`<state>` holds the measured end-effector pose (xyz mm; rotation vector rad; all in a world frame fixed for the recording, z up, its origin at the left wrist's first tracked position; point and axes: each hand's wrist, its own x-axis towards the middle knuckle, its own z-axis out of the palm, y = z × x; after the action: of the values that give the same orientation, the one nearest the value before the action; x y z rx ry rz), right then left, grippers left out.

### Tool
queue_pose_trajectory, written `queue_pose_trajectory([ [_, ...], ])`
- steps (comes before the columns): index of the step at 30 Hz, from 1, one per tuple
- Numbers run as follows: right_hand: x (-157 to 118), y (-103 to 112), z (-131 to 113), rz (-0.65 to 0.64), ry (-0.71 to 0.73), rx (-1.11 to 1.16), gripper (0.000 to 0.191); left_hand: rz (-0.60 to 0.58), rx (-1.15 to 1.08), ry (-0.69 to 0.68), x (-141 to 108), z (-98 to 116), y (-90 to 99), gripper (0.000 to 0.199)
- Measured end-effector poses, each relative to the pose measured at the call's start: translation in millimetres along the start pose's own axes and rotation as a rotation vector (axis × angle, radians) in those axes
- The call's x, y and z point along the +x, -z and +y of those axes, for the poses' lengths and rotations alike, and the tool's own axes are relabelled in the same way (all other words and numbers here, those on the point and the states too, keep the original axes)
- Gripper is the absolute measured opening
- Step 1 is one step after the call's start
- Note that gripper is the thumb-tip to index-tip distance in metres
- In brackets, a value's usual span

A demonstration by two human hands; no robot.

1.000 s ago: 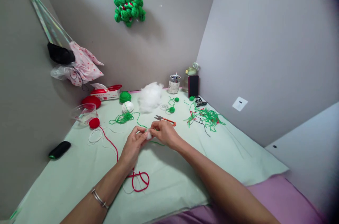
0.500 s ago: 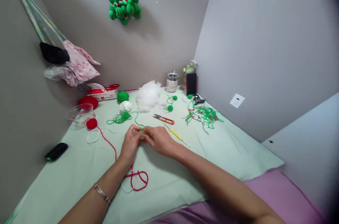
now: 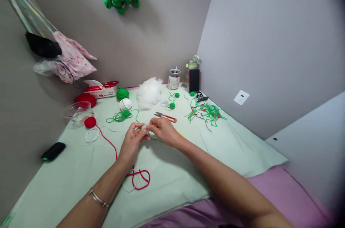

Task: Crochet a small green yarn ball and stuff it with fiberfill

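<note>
My left hand (image 3: 132, 139) and my right hand (image 3: 164, 131) meet over the middle of the cloth, fingertips pinched together. Between them shows a small pale green-white bit (image 3: 145, 126), mostly hidden by the fingers. Green yarn (image 3: 156, 140) trails out beneath my right hand, and another strand runs from the loose green tangle (image 3: 121, 115) towards my fingers. Just beyond my right hand lie orange-handled thread snips (image 3: 169, 118). A yellow-handled crochet hook (image 3: 180, 133) is partly covered by my right wrist.
Red yarn loops (image 3: 141, 179) lie near my left forearm. Behind are a red yarn ball (image 3: 90, 122), a clear plastic bowl (image 3: 78, 113), white stuffing (image 3: 149, 93) and a green ball (image 3: 122, 94). Green scraps (image 3: 208, 113) lie right, near a tin (image 3: 174, 80) and an upright phone (image 3: 194, 80).
The view has tilted down slightly. My fingers have shifted, the green piece between them now shows paler, and my right wrist covers more of the crochet hook. A green strand shows below my right hand.
</note>
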<state>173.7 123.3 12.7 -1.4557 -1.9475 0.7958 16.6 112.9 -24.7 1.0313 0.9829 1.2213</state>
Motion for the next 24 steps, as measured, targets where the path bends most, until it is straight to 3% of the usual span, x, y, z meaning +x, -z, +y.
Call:
queue_pose_trajectory([
  [7, -16.9, -20.7, -11.7, 0.022, 0.061, -0.018, 0.021, 0.06, 0.109, -0.124, 11.3, -9.0, 6.0, 0.03],
  [13, -14.7, -3.9, -7.7, 0.103, 0.14, 0.068, 0.019, 0.058, 0.126, -0.225, 6.4, 1.5, 5.2, 0.022],
  [15, -12.6, 3.2, -7.2, 0.113, 0.187, 0.181, 0.022, 0.038, 0.12, -0.24, 4.4, 3.1, 4.8, 0.021],
  [19, -8.6, 5.7, -5.1, 0.002, 0.194, 0.562, 0.029, -0.003, 0.101, -0.252, -0.1, 3.5, 3.4, 0.019],
  [24, -5.7, 0.5, 0.6, 0.069, 0.107, 0.553, 0.025, 0.016, 0.077, -0.285, -5.2, 4.6, 1.5, 0.018],
])
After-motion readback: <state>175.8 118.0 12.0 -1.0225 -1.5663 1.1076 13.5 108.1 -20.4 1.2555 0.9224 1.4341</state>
